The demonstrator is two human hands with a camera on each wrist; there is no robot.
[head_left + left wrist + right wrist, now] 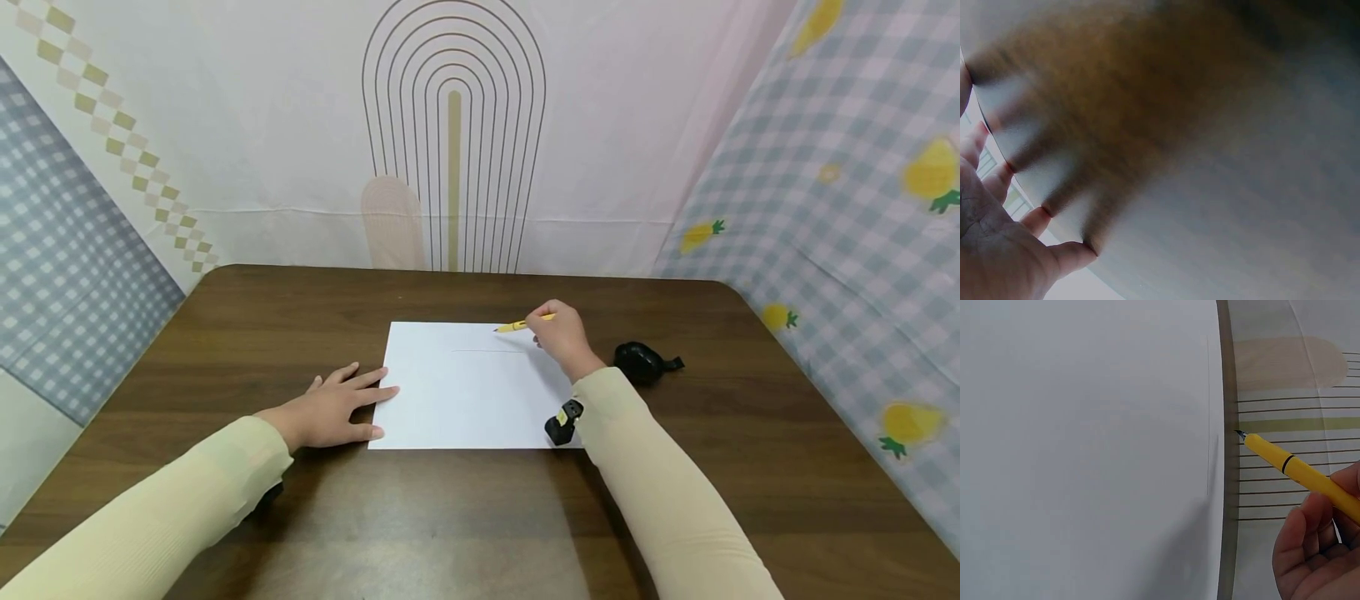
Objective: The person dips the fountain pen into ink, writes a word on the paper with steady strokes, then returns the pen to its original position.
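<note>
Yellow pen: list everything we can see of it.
The yellow pen has a slim, smooth, plastic-looking barrel with a black ring and a dark, metallic-looking tip, bare of any cap. The right hand pinches it toward the rear, its back end showing just past the fingers in the head view. There it slants over the far edge area of the white paper, tip pointing left. The right wrist view suggests the tip is raised off the paper.
</note>
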